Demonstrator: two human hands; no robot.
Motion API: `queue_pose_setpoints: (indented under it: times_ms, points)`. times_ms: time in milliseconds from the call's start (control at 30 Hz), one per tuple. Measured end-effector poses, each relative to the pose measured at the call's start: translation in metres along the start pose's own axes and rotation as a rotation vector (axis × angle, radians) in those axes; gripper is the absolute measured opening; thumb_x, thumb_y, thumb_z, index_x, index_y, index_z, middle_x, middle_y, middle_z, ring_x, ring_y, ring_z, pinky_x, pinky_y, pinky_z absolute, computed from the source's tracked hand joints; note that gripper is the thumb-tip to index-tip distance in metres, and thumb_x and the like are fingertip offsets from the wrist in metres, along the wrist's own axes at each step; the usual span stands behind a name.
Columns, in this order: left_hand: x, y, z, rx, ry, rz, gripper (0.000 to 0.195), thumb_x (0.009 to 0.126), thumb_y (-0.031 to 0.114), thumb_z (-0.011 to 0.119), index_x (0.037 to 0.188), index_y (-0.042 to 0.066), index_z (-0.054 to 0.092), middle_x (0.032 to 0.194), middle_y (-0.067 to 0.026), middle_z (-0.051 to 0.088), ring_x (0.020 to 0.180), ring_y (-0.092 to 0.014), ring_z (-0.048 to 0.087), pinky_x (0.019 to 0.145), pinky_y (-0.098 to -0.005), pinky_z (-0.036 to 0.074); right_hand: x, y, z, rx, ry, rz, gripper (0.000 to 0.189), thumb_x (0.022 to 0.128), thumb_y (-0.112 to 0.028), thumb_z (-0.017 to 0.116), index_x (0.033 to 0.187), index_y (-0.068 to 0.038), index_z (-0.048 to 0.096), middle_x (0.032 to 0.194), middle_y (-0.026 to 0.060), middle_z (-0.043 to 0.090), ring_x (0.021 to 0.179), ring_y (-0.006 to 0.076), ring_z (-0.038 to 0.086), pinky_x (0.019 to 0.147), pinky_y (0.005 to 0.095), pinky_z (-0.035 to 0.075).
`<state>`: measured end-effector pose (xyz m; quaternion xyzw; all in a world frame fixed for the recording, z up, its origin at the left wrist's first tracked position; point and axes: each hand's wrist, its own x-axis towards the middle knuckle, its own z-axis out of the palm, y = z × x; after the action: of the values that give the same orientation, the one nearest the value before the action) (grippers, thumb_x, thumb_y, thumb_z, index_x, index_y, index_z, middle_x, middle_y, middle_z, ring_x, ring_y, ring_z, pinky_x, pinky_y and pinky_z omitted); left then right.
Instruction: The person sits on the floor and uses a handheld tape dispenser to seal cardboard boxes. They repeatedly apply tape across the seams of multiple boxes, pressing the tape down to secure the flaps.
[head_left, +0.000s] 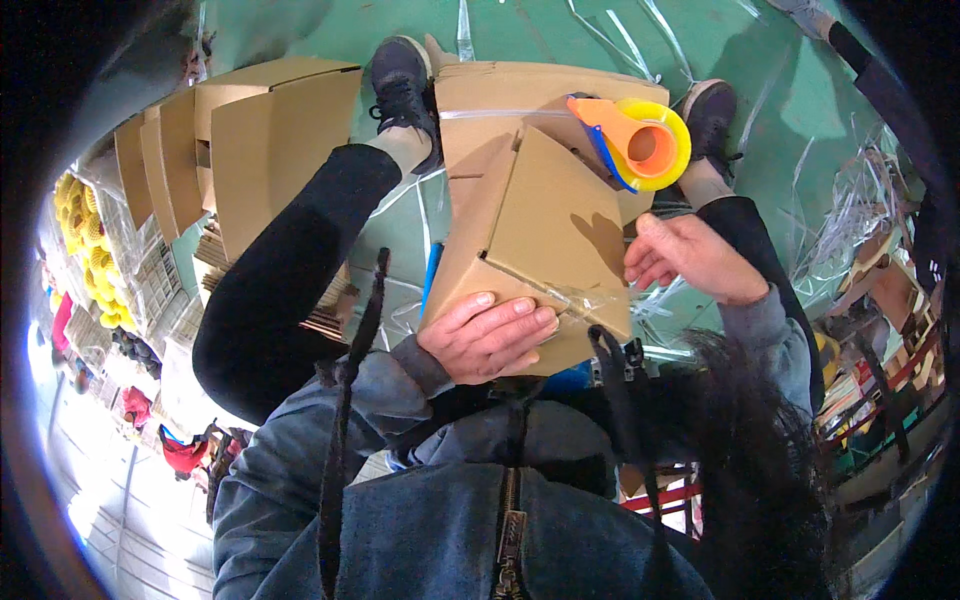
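Observation:
A brown cardboard box (559, 217) sits tilted in front of me, between my legs. My left hand (491, 337) holds its near side, fingers spread flat on the cardboard and thumb hidden. A strip of clear tape (589, 298) lies wrinkled across the near right edge of the box. Just off the right side hovers my right hand (686, 259), fingers loosely curled, with nothing visible in it; its shadow falls on the box. Beyond, an orange and blue tape dispenser (604, 124) with a yellow-looking roll rests on a stack of flat cardboard (510, 86).
Folded cardboard boxes (289, 150) stand to the left, beside my leg. Loose plastic strapping (634, 37) litters the green floor (525, 34). At the right lies a heap of clear plastic and cardboard scraps (874, 225). Another person's leg (851, 52) shows at the upper right.

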<state>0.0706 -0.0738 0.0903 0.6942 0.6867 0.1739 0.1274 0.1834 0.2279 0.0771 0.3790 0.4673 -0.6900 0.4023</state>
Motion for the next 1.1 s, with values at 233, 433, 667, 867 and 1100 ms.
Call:
queue_pose_setpoints:
  times_ms: [233, 433, 667, 867, 1100]
  points:
    - [-0.003, 0.001, 0.001, 0.017, 0.075, 0.034, 0.047, 0.083, 0.046, 0.06, 0.123, 0.021, 0.059, 0.132, 0.0025, 0.051, 0.123, -0.016, 0.043, 0.104, -0.0377, 0.029, -0.004, -0.022, 0.031, 0.08, -0.152, 0.143, 0.041, 0.091, -0.042, 0.054, 0.094, -0.001, 0.056, 0.076, 0.0069, 0.065, 0.067, 0.0107, 0.063, 0.059, 0.0215, 0.048]
    - [-0.003, 0.002, 0.002, 0.017, 0.093, 0.018, 0.046, 0.084, 0.044, 0.059, 0.123, 0.02, 0.059, 0.132, 0.0024, 0.051, 0.122, -0.015, 0.044, 0.105, -0.0373, 0.029, 0.0, -0.024, 0.045, 0.171, -0.061, 0.03, 0.024, 0.085, -0.017, 0.066, 0.097, 0.0, 0.053, 0.08, 0.0055, 0.064, 0.069, 0.0111, 0.062, 0.063, 0.0225, 0.049]
    - [-0.003, 0.0, -0.001, 0.029, 0.062, 0.056, 0.045, 0.084, 0.045, 0.058, 0.122, 0.021, 0.059, 0.131, 0.0018, 0.052, 0.122, -0.016, 0.044, 0.106, -0.038, 0.028, -0.003, -0.028, 0.045, 0.213, 0.001, -0.132, 0.026, 0.082, -0.003, 0.065, 0.103, 0.001, 0.05, 0.085, 0.0059, 0.062, 0.074, 0.0108, 0.061, 0.069, 0.0234, 0.05]
    - [-0.003, 0.001, -0.001, 0.05, 0.043, 0.032, 0.044, 0.085, 0.044, 0.056, 0.123, 0.021, 0.059, 0.13, 0.0018, 0.053, 0.121, -0.016, 0.045, 0.105, -0.0379, 0.028, -0.008, -0.038, 0.057, 0.075, 0.257, -0.495, 0.022, 0.084, 0.001, 0.062, 0.103, -0.001, 0.05, 0.089, 0.0047, 0.061, 0.079, 0.009, 0.058, 0.072, 0.0228, 0.048]
    - [0.002, -0.001, 0.0, 0.022, 0.053, 0.008, 0.046, 0.084, 0.045, 0.056, 0.123, 0.021, 0.058, 0.129, 0.0018, 0.053, 0.121, -0.016, 0.045, 0.104, -0.0385, 0.029, -0.009, -0.053, 0.037, -0.001, 0.61, -0.891, 0.01, 0.09, -0.005, 0.058, 0.097, 0.0, 0.052, 0.083, 0.0033, 0.059, 0.073, 0.0084, 0.057, 0.07, 0.022, 0.048]
